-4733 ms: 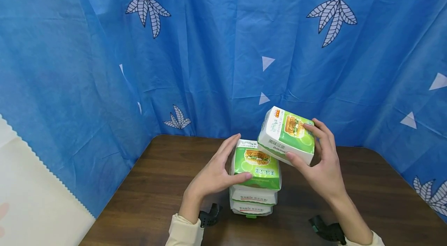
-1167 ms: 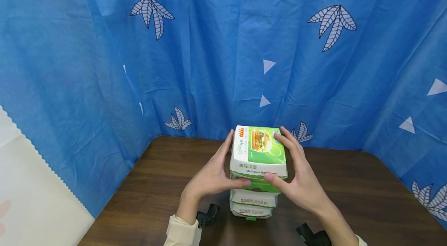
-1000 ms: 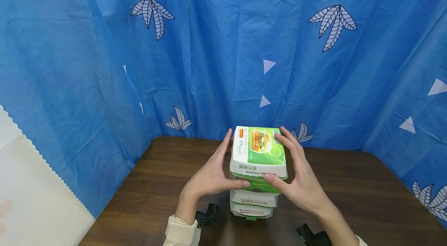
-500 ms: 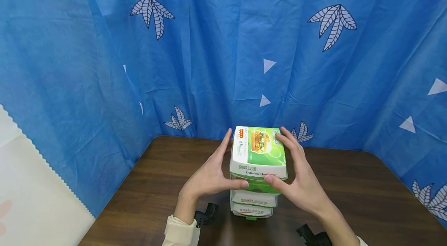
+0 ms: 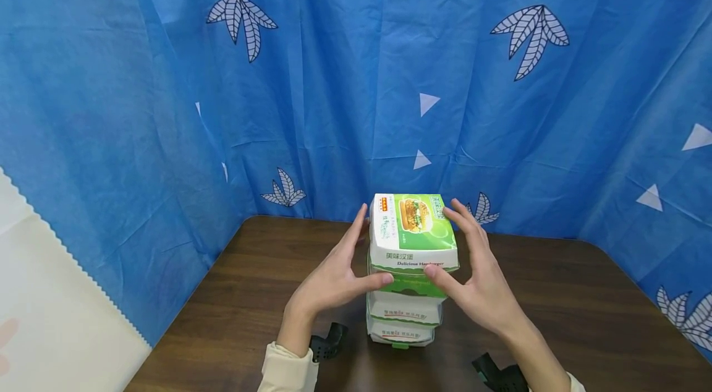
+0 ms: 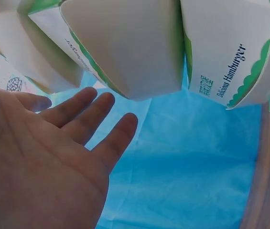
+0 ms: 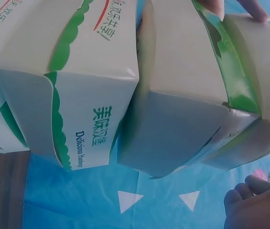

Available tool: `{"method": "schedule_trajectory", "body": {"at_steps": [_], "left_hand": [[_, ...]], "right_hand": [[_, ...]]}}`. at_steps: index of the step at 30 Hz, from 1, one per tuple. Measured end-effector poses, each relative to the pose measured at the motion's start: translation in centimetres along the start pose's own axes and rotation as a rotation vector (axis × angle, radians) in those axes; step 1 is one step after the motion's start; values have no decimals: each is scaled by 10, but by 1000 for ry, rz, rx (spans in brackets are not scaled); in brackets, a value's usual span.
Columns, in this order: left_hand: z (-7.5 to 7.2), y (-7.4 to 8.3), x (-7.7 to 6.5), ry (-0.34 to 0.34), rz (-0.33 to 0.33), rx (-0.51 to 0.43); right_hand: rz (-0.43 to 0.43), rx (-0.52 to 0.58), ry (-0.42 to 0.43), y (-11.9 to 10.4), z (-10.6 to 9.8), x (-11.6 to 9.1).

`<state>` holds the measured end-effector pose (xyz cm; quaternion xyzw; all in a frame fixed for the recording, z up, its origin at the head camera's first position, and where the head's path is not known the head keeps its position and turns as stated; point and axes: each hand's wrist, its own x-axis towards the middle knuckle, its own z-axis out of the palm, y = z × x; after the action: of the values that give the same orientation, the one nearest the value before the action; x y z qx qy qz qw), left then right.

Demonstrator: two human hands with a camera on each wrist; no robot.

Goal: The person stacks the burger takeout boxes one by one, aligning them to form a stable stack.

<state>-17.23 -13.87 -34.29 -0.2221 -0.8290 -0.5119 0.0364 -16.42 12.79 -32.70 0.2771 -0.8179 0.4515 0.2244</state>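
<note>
Several white-and-green hamburger boxes stand in an uneven stack. The top box [image 5: 414, 231], with a burger picture on its lid, sits over a second box [image 5: 411, 284] with a green front. From the left, my left hand [image 5: 334, 281] spans the stack: its thumb touches the second box's front, and its fingers extend along the side, apart from the boxes in the left wrist view. On the right, the thumb of my right hand [image 5: 484, 281] presses the top box's front edge. One fingertip is close to that box's right edge; whether it touches is unclear.
The lower boxes [image 5: 402, 333] stand on a dark wooden table [image 5: 233, 311]. A blue patterned curtain [image 5: 334, 101] hangs right behind the table's far edge. Pale cloth [image 5: 50, 305] lies at the left.
Earlier my right hand held the tilted top box above the stack; it now sits on it. Since half a second ago, both thumbs and the upper boxes have shifted slightly away from me.
</note>
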Motion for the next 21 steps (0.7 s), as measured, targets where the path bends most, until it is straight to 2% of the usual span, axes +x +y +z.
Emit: {"method": "schedule_trajectory", "body": {"at_steps": [14,21], "left_hand": [[-1,-1,2,-4,8,-7],[-2,-1,0,-9,63,-13]], "right_hand": [[13,-14,26,-1,-1,4],[-13,-20,23,-4,-2,2]]}}
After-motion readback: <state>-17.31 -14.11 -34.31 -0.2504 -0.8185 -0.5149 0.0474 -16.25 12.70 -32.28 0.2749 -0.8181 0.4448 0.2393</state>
